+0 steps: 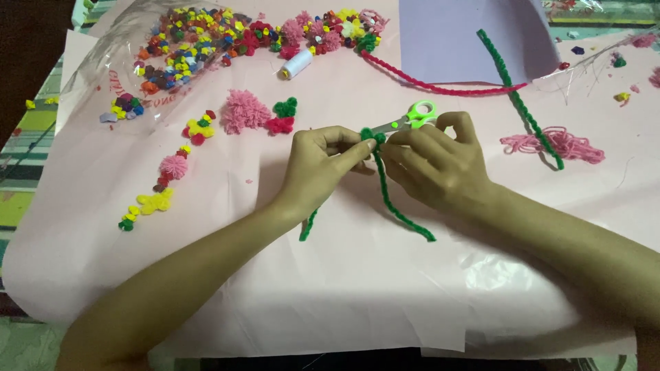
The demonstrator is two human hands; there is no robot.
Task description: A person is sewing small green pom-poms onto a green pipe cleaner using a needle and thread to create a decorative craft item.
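My left hand (pixel 322 165) pinches the top of a green yarn piece (pixel 389 199), which ends in a small green tuft at my fingertips. The yarn's two ends trail down over the pink paper (pixel 344 275). My right hand (pixel 440 161) meets the left at that tuft and holds small scissors (pixel 412 117) with light green handles, the blades pointing left toward the tuft. Both hands hover just above the paper in the middle of the view.
A second long green yarn strand (pixel 517 96) and a red cord (pixel 440 86) lie at the back right near a lilac sheet (pixel 474 34). Pink yarn scraps (pixel 564 144), a pink pompom (pixel 244 111), a white thread spool (pixel 297 63) and several coloured beads (pixel 185 48) lie around.
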